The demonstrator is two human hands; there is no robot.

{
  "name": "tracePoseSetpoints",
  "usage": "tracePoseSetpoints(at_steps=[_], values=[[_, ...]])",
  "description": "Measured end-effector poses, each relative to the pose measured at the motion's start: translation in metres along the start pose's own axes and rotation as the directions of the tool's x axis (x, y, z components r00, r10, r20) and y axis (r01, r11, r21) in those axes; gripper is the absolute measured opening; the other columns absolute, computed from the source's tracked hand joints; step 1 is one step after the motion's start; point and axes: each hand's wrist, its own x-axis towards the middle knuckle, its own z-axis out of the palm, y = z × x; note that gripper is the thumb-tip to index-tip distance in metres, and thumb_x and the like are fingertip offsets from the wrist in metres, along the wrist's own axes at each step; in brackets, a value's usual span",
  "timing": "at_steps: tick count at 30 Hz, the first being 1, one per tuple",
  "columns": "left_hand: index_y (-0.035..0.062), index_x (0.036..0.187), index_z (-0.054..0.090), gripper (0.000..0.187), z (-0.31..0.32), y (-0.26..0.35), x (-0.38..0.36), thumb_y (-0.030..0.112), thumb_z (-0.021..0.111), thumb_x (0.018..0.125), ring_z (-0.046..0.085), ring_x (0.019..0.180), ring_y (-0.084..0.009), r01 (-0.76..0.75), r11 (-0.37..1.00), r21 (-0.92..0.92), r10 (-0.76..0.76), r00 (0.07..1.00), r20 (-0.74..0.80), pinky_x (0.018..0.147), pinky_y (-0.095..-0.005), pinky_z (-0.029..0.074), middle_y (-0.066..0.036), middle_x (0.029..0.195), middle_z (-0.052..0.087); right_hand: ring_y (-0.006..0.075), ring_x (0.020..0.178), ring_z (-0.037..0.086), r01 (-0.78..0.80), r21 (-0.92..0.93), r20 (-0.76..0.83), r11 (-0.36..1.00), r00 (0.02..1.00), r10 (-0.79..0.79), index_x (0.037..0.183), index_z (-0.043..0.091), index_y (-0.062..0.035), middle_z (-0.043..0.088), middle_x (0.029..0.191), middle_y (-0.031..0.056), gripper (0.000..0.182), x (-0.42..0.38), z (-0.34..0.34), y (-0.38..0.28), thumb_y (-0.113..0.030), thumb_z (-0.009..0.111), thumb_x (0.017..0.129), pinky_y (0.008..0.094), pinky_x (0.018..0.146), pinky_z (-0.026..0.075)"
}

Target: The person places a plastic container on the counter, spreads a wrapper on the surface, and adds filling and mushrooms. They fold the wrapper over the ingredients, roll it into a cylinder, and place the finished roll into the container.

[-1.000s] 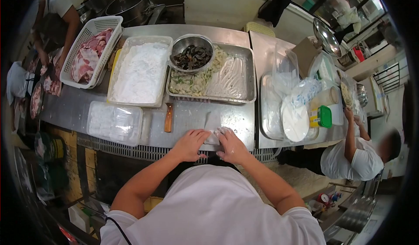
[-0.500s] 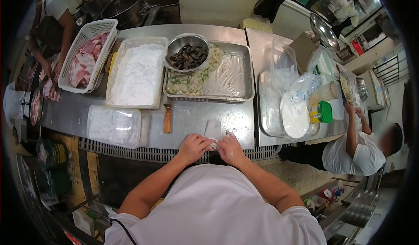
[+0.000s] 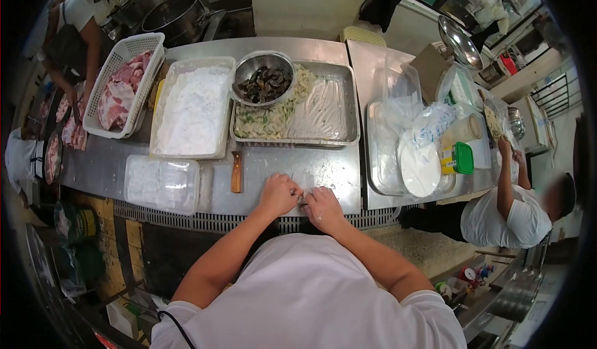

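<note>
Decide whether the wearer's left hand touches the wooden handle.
No, the wooden handle lies on the metal table, apart from the left hand.

The person's bare arms reach forward from short sleeves, converging at the near edge of the scene's middle. The left hand (image 3: 279, 195) is angled toward the right, its fingers bent and pinched inward. The right hand (image 3: 323, 207) sits just beside it, slightly nearer, palm down, fingers curled, with pale smears on its back.
</note>
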Motion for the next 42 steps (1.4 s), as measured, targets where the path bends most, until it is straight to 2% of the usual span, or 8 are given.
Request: tracePoseSetpoints(at_steps=[7, 19, 26, 29, 33, 35, 38, 42], values=[[0.0087, 0.111, 0.074, 0.027, -0.021, -0.009, -0.012, 0.015, 0.083, 0.086, 0.064, 0.106, -0.0350, -0.338, 0.939, -0.063, 0.340, 0.940, 0.029, 0.094, -0.0480, 0.052, -0.010, 0.105, 0.069, 0.0368, 0.099, 0.062, -0.008, -0.024, 0.084, 1.000, 0.996, 0.010, 0.107, 0.069, -0.0042, 0.063, 0.100, 0.0149, 0.026, 0.010, -0.005, 0.003, -0.012, 0.079, 0.085, 0.0494, 0.090, 0.051], [0.0102, 0.110, 0.077, 0.017, -0.005, -0.015, 0.002, 0.016, 0.077, 0.093, 0.066, 0.103, -0.0336, -0.164, 0.985, -0.056, 0.159, 0.983, -0.088, 0.089, -0.0472, 0.052, -0.009, 0.111, 0.072, 0.0391, 0.096, 0.061, -0.112, 0.036, 0.023, 0.993, 0.994, 0.111, 0.114, 0.073, -0.0019, 0.062, 0.101, 0.0176, 0.023, 0.017, 0.003, 0.017, -0.012, 0.073, 0.093, 0.0496, 0.087, 0.051], [0.0091, 0.131, 0.074, 0.040, -0.005, -0.019, -0.003, 0.017, 0.079, 0.092, 0.067, 0.109, -0.0303, -0.380, 0.925, -0.013, 0.378, 0.922, -0.081, 0.093, -0.0438, 0.050, -0.007, 0.121, 0.073, 0.0370, 0.101, 0.063, -0.138, 0.046, 0.066, 0.989, 0.989, 0.135, 0.109, 0.073, -0.0031, 0.064, 0.105, 0.0177, 0.021, 0.023, 0.002, 0.022, -0.015, 0.072, 0.091, 0.0494, 0.088, 0.052], [0.0086, 0.133, 0.073, 0.044, -0.006, -0.021, -0.002, 0.018, 0.081, 0.091, 0.067, 0.108, -0.0299, -0.382, 0.924, 0.018, 0.382, 0.923, -0.054, 0.093, -0.0444, 0.050, -0.007, 0.121, 0.073, 0.0425, 0.097, 0.069, -0.195, 0.161, 0.153, 0.968, 0.973, 0.171, 0.127, 0.072, 0.0004, 0.071, 0.104, 0.0221, 0.038, 0.031, -0.004, 0.032, -0.018, 0.073, 0.094, 0.0514, 0.088, 0.056], [0.0101, 0.135, 0.071, 0.045, -0.006, -0.023, -0.003, 0.021, 0.079, 0.092, 0.066, 0.111, -0.0271, -0.390, 0.918, 0.069, 0.393, 0.919, -0.025, 0.095, -0.0436, 0.050, -0.005, 0.123, 0.073, 0.0466, 0.098, 0.076, -0.641, 0.226, 0.336, 0.734, 0.758, 0.558, 0.149, 0.057, 0.0096, 0.078, 0.100, 0.0284, 0.068, 0.101, -0.071, 0.039, -0.029, 0.074, 0.096, 0.0534, 0.090, 0.061], [0.0107, 0.136, 0.071, 0.045, -0.004, -0.023, -0.004, 0.022, 0.078, 0.093, 0.066, 0.111, -0.0268, -0.387, 0.919, 0.069, 0.390, 0.920, -0.027, 0.096, -0.0436, 0.050, -0.004, 0.123, 0.072, 0.0414, 0.090, 0.079, -0.528, 0.049, 0.202, 0.848, 0.836, 0.510, 0.135, 0.064, 0.0138, 0.078, 0.090, 0.0282, 0.062, 0.121, -0.064, 0.072, -0.030, 0.076, 0.094, 0.0491, 0.084, 0.064], [0.0116, 0.136, 0.071, 0.043, -0.007, -0.024, -0.006, 0.023, 0.077, 0.095, 0.066, 0.112, -0.0266, -0.383, 0.922, 0.052, 0.385, 0.922, -0.037, 0.096, -0.0434, 0.050, -0.003, 0.122, 0.072, 0.0353, 0.071, 0.079, -0.675, 0.010, 0.617, 0.737, 0.584, 0.527, 0.116, 0.069, 0.0149, 0.076, 0.077, 0.0248, 0.051, 0.163, -0.091, 0.073, -0.030, 0.077, 0.092, 0.0446, 0.068, 0.065], [0.0123, 0.137, 0.070, 0.043, -0.005, -0.024, -0.006, 0.024, 0.077, 0.096, 0.066, 0.112, -0.0263, -0.370, 0.928, 0.040, 0.372, 0.927, -0.047, 0.097, -0.0433, 0.050, -0.003, 0.121, 0.072, 0.0295, 0.056, 0.074, -0.650, 0.083, 0.630, 0.755, 0.621, 0.466, 0.104, 0.069, 0.0130, 0.074, 0.072, 0.0207, 0.044, 0.172, -0.070, 0.071, -0.028, 0.076, 0.092, 0.0401, 0.054, 0.062]])
